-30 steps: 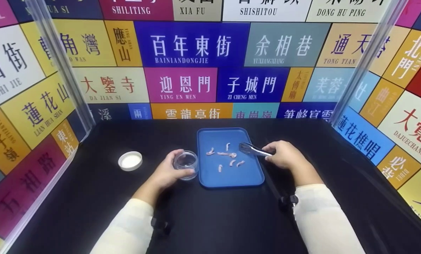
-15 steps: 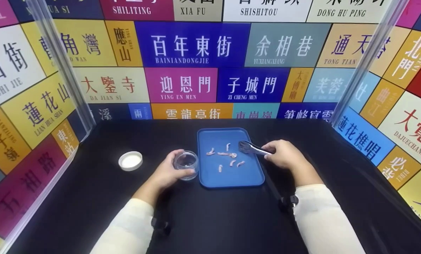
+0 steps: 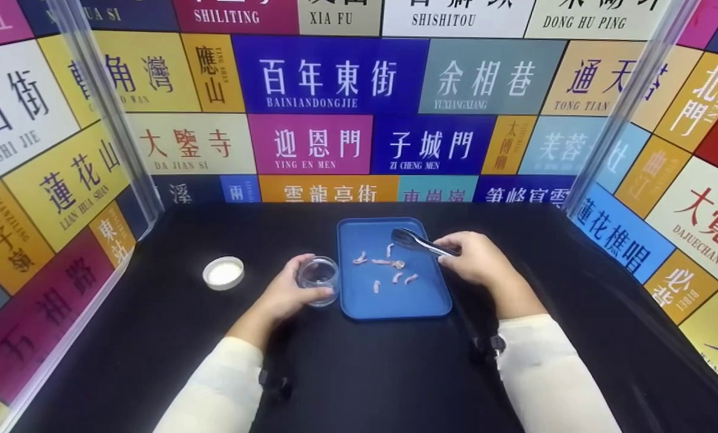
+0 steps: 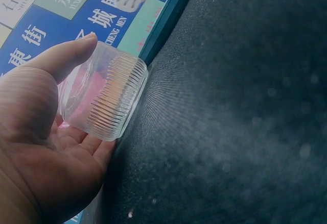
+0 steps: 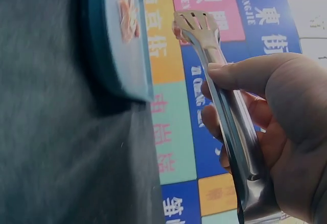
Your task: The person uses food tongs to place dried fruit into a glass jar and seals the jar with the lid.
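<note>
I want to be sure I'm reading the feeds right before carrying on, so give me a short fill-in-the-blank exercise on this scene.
1. The right hand holds a pair of metal ____.
2. In the head view, the white lid lies to the ____ of the clear jar.
3. The left hand grips the clear jar, whose mouth is ____ (open or covered).
4. The pale pieces lie on a tray coloured ____.

Missing words: tongs; left; open; blue.
</note>
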{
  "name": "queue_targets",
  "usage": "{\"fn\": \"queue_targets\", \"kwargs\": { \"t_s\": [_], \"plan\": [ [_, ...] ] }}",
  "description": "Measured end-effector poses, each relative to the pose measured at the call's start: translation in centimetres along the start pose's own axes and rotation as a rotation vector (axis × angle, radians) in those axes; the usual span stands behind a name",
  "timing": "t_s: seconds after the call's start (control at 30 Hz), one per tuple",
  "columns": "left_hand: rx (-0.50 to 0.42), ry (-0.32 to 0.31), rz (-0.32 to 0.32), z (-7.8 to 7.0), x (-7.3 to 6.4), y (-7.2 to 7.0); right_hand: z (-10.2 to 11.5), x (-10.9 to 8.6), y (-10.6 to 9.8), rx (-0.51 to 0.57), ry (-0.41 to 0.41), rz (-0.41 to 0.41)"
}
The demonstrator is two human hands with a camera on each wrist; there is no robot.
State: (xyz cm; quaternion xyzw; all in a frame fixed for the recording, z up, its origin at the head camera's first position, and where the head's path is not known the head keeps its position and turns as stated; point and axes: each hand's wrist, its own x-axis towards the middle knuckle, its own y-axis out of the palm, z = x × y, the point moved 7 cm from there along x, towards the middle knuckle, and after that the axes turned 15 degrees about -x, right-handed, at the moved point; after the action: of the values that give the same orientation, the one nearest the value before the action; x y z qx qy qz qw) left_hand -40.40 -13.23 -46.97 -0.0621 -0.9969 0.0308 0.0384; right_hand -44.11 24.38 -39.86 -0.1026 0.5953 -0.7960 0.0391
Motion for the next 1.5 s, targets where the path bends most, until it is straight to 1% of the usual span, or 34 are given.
{"fn": "queue_targets", "kwargs": {
  "t_s": [0.13, 0.33, 0.53, 0.63, 0.73, 0.9, 1.03, 1.2, 1.37, 1.5],
  "plan": [
    [-0.005, -0.002, -0.001, 0.0, 0.0, 0.0, 1.7, -0.2, -0.3, -0.003, -0.037, -0.025],
    [-0.025, 0.004, 0.011, -0.1, 0.1, 0.1, 5.0, -0.6, -0.5, -0.013, -0.113, -0.067],
    [-0.022, 0.004, 0.009, 0.0, 0.2, 0.1, 8.1, -1.2, -0.4, 0.012, -0.177, -0.104],
    [-0.023, 0.002, 0.006, 0.0, 0.2, 0.0, 9.3, -1.5, -0.1, 0.026, -0.194, -0.110],
    [-0.021, 0.004, 0.010, 0.0, 0.1, 0.0, 10.4, -1.8, 0.2, 0.037, -0.193, -0.109],
    [-0.012, 0.010, 0.011, -0.1, 0.1, -0.1, 12.1, -2.4, 0.7, 0.085, -0.208, -0.120],
    [-0.021, 0.014, 0.013, -0.1, 0.1, -0.1, 13.4, -2.8, 1.2, 0.107, -0.254, -0.150],
    [-0.026, 0.003, 0.015, 0.0, 0.2, 0.0, 14.5, -3.0, 2.2, 0.112, -0.291, -0.143],
    [-0.027, 0.002, 0.012, 0.0, 0.4, 0.0, 15.0, -3.1, 2.9, 0.064, -0.297, -0.130],
    [-0.021, 0.000, 0.007, 0.1, 0.4, 0.0, 15.0, -3.1, 3.1, 0.055, -0.287, -0.117]
  ]
}}
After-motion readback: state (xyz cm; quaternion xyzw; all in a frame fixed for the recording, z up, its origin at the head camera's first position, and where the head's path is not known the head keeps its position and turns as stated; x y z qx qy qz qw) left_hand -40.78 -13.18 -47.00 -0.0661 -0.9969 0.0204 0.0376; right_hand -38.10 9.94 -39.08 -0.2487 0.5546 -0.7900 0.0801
